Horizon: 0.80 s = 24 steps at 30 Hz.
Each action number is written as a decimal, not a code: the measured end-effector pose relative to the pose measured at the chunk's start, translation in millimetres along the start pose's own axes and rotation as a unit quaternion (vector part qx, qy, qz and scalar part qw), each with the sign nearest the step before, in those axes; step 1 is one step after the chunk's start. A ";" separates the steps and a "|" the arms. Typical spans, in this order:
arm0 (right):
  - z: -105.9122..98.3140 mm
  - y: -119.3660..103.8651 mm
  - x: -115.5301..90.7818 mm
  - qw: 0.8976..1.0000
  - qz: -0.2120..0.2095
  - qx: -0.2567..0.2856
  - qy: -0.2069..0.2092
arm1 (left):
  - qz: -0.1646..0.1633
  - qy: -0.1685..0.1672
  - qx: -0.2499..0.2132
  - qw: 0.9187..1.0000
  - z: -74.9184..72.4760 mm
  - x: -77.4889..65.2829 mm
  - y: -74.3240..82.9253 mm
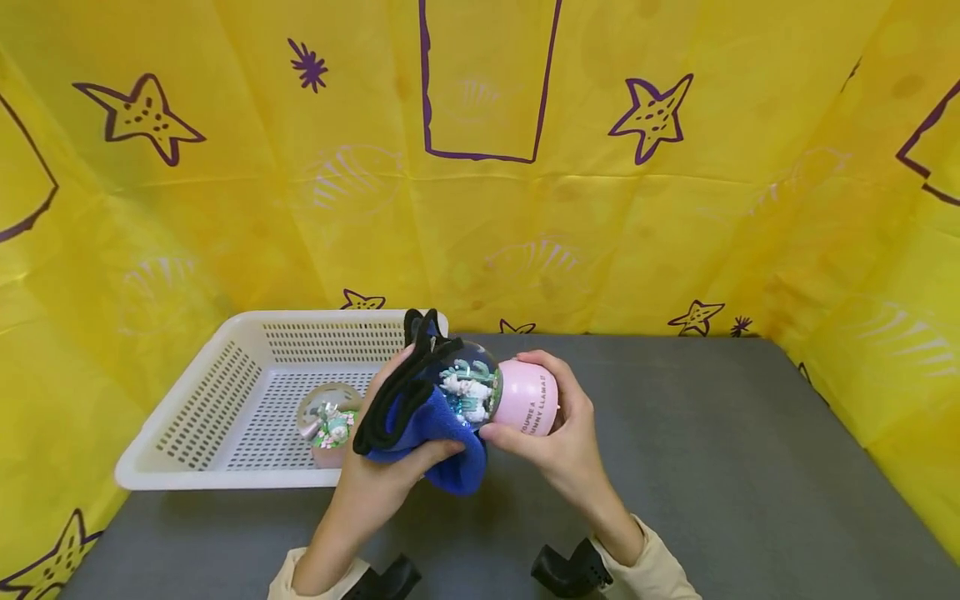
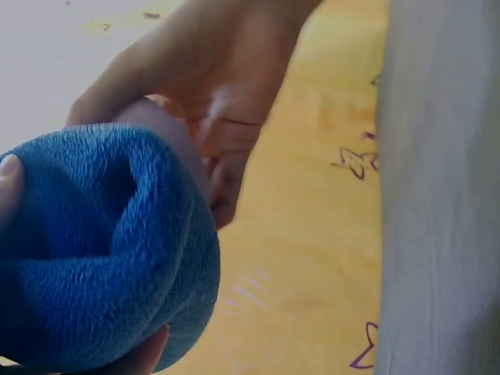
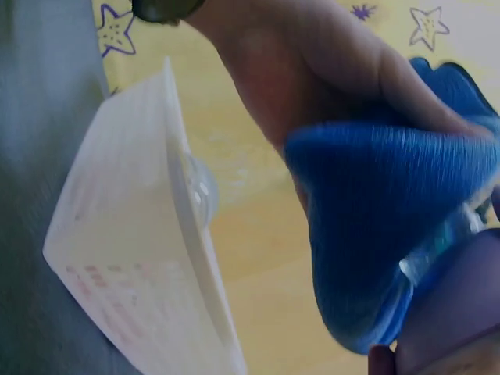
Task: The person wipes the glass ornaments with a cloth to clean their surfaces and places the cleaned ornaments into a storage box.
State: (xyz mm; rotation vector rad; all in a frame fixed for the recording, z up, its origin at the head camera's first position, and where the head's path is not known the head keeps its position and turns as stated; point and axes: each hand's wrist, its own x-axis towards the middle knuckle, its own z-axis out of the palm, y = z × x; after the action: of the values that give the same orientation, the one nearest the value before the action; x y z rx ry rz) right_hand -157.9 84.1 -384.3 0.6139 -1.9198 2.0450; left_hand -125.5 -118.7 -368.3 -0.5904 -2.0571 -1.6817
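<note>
A snow globe [image 1: 529,397] with a pink base and a white llama and green cacti inside lies sideways between my two hands. My right hand [image 1: 573,433] grips the pink base, thumb at its lower edge and fingers over the top. In my left hand [image 1: 382,483] is a blue plush cloth [image 1: 442,437] with black edging, held around the glass dome. From the left wrist view, the folded cloth [image 2: 101,258] covers the dome and only a sliver of the base shows. The right wrist view shows the cloth [image 3: 383,234] wrapped against the globe.
A white perforated plastic basket [image 1: 195,479] stands at the left on the grey table [image 1: 712,475]. Inside it sits another snow globe [image 1: 330,421] with a pink base, partly behind my left hand. Yellow fabric [image 1: 480,208] with starfish drawings surrounds the table's back and sides.
</note>
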 end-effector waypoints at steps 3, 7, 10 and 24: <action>-6.0 1.1 2.3 1.000 -0.017 -0.013 -0.020 | -0.001 -0.016 -0.019 1.000 -3.4 0.5 0.2; -13.7 2.3 5.6 0.998 -0.032 -0.016 -0.049 | 0.003 -0.045 -0.047 0.998 -8.1 0.9 0.2; -19.2 2.1 8.1 0.996 -0.047 -0.018 -0.070 | 0.000 -0.066 -0.051 0.996 -10.8 0.7 0.2; -35.1 8.5 14.3 0.976 -0.121 0.019 -0.181 | -0.034 -0.116 -0.084 0.989 -25.5 -5.6 -2.9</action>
State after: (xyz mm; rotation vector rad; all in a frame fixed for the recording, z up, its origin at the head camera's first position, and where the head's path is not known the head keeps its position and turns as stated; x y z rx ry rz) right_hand -178.6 116.9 -386.0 1.2400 -1.8749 1.9189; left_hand -121.2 -144.7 -369.1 -0.8133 -2.1257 -1.9184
